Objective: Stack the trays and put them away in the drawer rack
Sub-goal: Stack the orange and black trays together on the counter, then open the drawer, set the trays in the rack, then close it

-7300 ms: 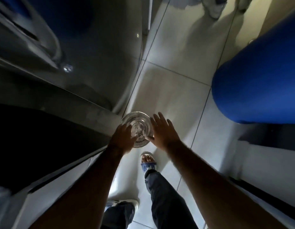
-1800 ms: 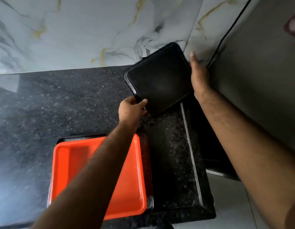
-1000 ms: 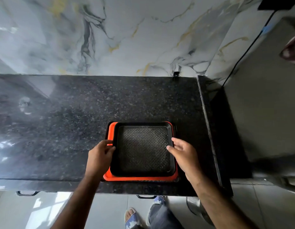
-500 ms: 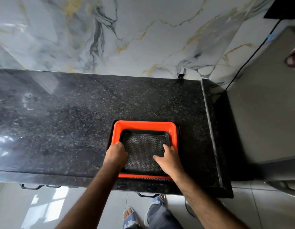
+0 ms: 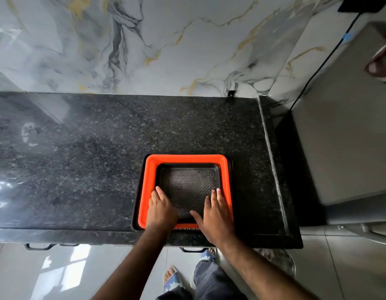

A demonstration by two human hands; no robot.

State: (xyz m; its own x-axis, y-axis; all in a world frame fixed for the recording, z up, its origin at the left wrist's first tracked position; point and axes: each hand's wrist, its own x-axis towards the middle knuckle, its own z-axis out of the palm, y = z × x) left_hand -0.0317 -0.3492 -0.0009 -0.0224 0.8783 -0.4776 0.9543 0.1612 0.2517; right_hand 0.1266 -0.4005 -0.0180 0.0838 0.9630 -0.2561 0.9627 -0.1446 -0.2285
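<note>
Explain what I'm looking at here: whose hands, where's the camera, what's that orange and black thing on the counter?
No machine here: a person works bare-handed, filmed by a wide-angle camera on their head, looking down, so you see their own arms and feet. On the dark granite counter sits a stack of trays: a small black tray with a patterned floor nested inside an orange tray, with the rim of a larger dark tray showing beneath. The left hand and right hand lie flat on the stack's near edge; neither grips or lifts anything.

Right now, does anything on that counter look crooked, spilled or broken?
Nothing stands out. The black tray sits squarely nested in the orange tray on the counter, both hands flat on it; no spills or damage visible.
</note>
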